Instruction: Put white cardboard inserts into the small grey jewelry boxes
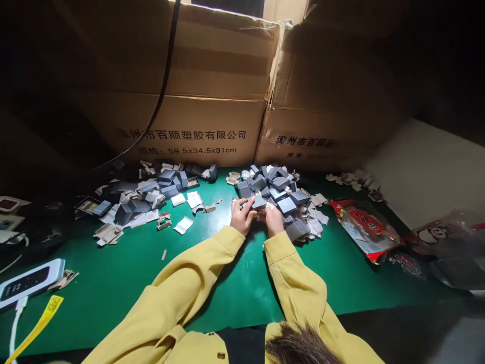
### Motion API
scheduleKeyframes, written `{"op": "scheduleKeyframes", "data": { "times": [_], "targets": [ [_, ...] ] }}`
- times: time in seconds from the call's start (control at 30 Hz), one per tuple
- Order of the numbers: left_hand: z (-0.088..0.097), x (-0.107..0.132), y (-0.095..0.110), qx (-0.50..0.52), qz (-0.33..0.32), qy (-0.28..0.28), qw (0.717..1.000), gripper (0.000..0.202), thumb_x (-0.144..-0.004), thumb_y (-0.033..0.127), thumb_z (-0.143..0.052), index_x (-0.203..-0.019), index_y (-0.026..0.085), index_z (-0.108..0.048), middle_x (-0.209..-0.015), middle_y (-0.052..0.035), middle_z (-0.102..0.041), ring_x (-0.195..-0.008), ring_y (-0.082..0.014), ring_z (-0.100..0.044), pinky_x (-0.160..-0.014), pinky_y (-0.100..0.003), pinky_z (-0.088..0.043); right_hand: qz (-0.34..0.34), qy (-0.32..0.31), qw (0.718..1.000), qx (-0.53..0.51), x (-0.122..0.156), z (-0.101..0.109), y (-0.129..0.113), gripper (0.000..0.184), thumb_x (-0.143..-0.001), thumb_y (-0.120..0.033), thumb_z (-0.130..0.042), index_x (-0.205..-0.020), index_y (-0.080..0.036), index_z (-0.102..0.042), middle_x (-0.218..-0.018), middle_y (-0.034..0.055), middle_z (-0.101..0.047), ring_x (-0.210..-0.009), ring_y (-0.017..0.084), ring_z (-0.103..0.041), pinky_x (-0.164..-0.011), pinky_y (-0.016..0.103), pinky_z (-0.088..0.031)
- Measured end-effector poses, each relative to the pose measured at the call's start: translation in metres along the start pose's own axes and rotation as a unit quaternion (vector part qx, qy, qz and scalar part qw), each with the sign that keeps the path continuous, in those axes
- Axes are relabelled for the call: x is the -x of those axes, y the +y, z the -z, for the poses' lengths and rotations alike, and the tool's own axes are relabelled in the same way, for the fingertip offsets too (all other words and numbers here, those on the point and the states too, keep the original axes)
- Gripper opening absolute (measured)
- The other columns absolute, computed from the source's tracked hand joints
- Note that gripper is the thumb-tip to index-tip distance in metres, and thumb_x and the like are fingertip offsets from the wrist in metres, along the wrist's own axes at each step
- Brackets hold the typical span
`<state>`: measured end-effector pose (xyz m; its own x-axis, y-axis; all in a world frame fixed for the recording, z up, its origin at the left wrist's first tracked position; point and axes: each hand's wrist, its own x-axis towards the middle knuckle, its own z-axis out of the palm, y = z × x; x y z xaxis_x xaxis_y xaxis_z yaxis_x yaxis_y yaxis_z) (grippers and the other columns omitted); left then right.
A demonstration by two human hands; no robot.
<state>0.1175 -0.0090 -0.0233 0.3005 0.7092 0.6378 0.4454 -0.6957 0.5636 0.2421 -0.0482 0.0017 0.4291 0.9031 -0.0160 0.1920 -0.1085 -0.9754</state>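
A small dark grey box (258,202) is held up just in front of a heap of similar boxes. My left hand (241,216) grips it from the left, thumb and fingers closed on its side. At its right edge is my right hand (273,218), its fingers bent and partly hidden; a bit of something white shows by the fingertips. Right behind both hands lies the heap of grey boxes (278,184), mixed with white paper pieces (315,222).
Another pile of grey boxes (166,183) and white inserts lies left on the green table (151,283). Two large cartons (189,116) stand behind, a black cable (161,96) hanging before them. A red-edged plastic packet (369,227) lies right; a white device (30,283) lies left.
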Motion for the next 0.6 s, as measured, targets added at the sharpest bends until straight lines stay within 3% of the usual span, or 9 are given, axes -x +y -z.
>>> {"op": "scheduleKeyframes", "data": {
  "times": [0.1, 0.2, 0.27, 0.37, 0.47, 0.53, 0.6],
  "targets": [
    [-0.012, -0.005, 0.01, -0.056, 0.024, -0.068, 0.996, 0.045, -0.094, 0.043, -0.039, -0.131, 0.024, -0.056, -0.122, -0.0143, -0.053, -0.108, -0.0272, -0.046, -0.091, -0.043, -0.043, -0.02, 0.028, 0.978, 0.207, 0.0, 0.01, -0.002, 0.047, -0.082, -0.023, -0.036, -0.126, -0.015, -0.054, -0.103, 0.0103, -0.066, -0.089, 0.021, -0.062, -0.076, 0.034, -0.054],
    [-0.013, -0.007, 0.018, -0.127, 0.051, -0.137, 0.981, 0.042, -0.093, 0.035, -0.043, -0.134, 0.031, -0.052, -0.134, -0.012, -0.049, -0.114, -0.0305, -0.045, -0.091, -0.048, -0.042, 0.018, 0.034, 0.905, 0.424, 0.009, 0.009, -0.009, 0.055, -0.085, -0.024, -0.042, -0.139, -0.013, -0.041, -0.116, 0.0152, -0.06, -0.107, 0.028, -0.053, -0.085, 0.038, -0.048],
    [-0.012, -0.006, 0.023, -0.152, 0.055, -0.15, 0.975, 0.045, -0.091, 0.032, -0.046, -0.136, 0.032, -0.048, -0.143, -0.0123, -0.042, -0.118, -0.0321, -0.043, -0.093, -0.051, -0.039, 0.035, 0.036, 0.863, 0.503, 0.016, 0.009, -0.013, 0.059, -0.086, -0.029, -0.045, -0.142, -0.012, -0.036, -0.12, 0.0177, -0.055, -0.11, 0.031, -0.048, -0.083, 0.039, -0.048],
    [-0.007, -0.002, 0.026, -0.147, 0.023, -0.128, 0.981, 0.059, -0.086, 0.033, -0.051, -0.143, 0.025, -0.038, -0.151, -0.0151, -0.03, -0.133, -0.034, -0.031, -0.102, -0.055, -0.031, 0.052, 0.032, 0.837, 0.544, 0.021, 0.016, -0.014, 0.069, -0.084, -0.035, -0.05, -0.145, -0.008, -0.03, -0.125, 0.0203, -0.047, -0.107, 0.032, -0.046, -0.083, 0.041, -0.048],
    [0.013, 0.002, 0.012, -0.147, -0.033, -0.091, 0.984, 0.063, -0.083, 0.035, -0.053, -0.143, 0.021, -0.038, -0.153, -0.0165, -0.026, -0.14, -0.033, -0.022, -0.11, -0.058, -0.018, 0.093, 0.029, 0.831, 0.548, 0.024, 0.023, -0.017, 0.077, -0.082, -0.036, -0.054, -0.147, -0.009, -0.022, -0.136, 0.0207, -0.037, -0.109, 0.033, -0.045, -0.084, 0.042, -0.048],
    [0.039, 0.003, -0.01, -0.172, -0.045, -0.065, 0.982, 0.055, -0.083, 0.03, -0.052, -0.137, 0.023, -0.046, -0.152, -0.0148, -0.029, -0.139, -0.0324, -0.026, -0.111, -0.059, -0.014, 0.155, 0.039, 0.828, 0.537, 0.028, 0.017, -0.021, 0.075, -0.082, -0.032, -0.054, -0.147, -0.012, -0.022, -0.141, 0.02, -0.032, -0.112, 0.033, -0.043, -0.085, 0.044, -0.048],
    [0.074, -0.001, -0.037, -0.221, -0.012, -0.017, 0.975, 0.046, -0.08, 0.024, -0.054, -0.127, 0.024, -0.056, -0.148, -0.0133, -0.037, -0.136, -0.0323, -0.032, -0.111, -0.058, -0.013, 0.237, 0.04, 0.833, 0.498, 0.035, -0.002, -0.024, 0.065, -0.085, -0.027, -0.05, -0.145, -0.014, -0.029, -0.14, 0.0191, -0.033, -0.113, 0.033, -0.043, -0.088, 0.045, -0.047]
  ]
}}
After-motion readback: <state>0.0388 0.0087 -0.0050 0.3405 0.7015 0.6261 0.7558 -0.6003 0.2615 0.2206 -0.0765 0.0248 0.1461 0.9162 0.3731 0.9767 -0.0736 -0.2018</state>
